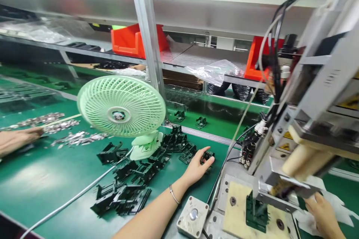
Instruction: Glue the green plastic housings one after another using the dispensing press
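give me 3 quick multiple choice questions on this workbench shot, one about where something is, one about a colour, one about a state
1. Where is the left hand?
A. on a black plastic part at the edge of the pile
B. on the fan
C. on the push button box

2. What colour is the small desk fan?
A. red
B. pale green
C. black

3. How does the part in the fixture under the press stand?
A. lying loose on the green mat
B. seated on the tan plate, with the right hand beside it
C. held up in the air

Answers: 1 A, the fingers rest on a part right of the fan. 2 B, grille and base are pale green. 3 B, it sits on the plate under the tool.
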Available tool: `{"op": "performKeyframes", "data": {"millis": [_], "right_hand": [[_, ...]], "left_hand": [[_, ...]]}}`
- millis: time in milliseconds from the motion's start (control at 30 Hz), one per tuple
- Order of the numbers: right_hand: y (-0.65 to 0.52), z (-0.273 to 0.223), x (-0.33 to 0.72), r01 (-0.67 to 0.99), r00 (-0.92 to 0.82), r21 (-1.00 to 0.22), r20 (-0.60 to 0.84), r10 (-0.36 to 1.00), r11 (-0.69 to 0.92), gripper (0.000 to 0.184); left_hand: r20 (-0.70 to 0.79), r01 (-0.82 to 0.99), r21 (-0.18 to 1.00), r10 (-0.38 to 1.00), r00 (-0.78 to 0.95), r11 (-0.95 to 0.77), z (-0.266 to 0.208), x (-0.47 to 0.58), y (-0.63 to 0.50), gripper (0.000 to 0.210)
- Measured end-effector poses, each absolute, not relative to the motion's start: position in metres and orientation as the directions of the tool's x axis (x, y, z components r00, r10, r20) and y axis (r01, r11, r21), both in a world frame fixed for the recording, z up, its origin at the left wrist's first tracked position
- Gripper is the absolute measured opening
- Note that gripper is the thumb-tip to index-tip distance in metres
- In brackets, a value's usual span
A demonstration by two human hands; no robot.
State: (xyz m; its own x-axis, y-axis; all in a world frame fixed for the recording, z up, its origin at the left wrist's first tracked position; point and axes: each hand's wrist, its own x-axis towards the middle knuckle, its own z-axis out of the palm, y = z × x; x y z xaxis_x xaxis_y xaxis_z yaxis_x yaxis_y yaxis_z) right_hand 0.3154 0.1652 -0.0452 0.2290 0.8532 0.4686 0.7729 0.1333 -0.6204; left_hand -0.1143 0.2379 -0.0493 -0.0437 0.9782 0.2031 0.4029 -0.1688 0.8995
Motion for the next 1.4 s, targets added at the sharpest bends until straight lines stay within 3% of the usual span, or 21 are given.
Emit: {"op": "performKeyframes", "data": {"millis": [167,433,667,867,1167,1400], "right_hand": [[0.168,-0.069,0.337,0.699,0.367,-0.715,0.352,0.861,-0.006,0.053],[0.179,-0.09,0.334,0.558,0.331,-0.83,0.221,0.918,-0.002,0.044],[0.188,-0.096,0.321,0.487,0.307,-0.872,0.126,0.943,-0.042,0.024],[0.194,-0.087,0.301,0.453,0.251,-0.891,0.089,0.964,-0.035,0.021],[0.194,-0.095,0.305,0.511,0.227,-0.858,0.073,0.971,-0.055,0.031],[0.191,-0.096,0.318,0.532,0.33,-0.845,0.146,0.933,-0.057,0.036]], "left_hand": [[0.278,0.452,0.869,0.954,-0.114,-0.2,-0.06,-0.115,0.245,0.051],[0.371,0.583,0.788,0.909,-0.189,-0.2,-0.069,-0.121,0.252,0.055],[0.403,0.686,0.716,0.881,-0.249,-0.134,-0.062,-0.123,0.248,0.057],[0.435,0.729,0.676,0.858,-0.273,-0.111,-0.046,-0.122,0.248,0.058],[0.346,0.674,0.737,0.883,-0.318,-0.046,-0.055,-0.126,0.248,0.058],[0.329,0.602,0.793,0.895,-0.3,-0.09,-0.058,-0.126,0.251,0.065]]}}
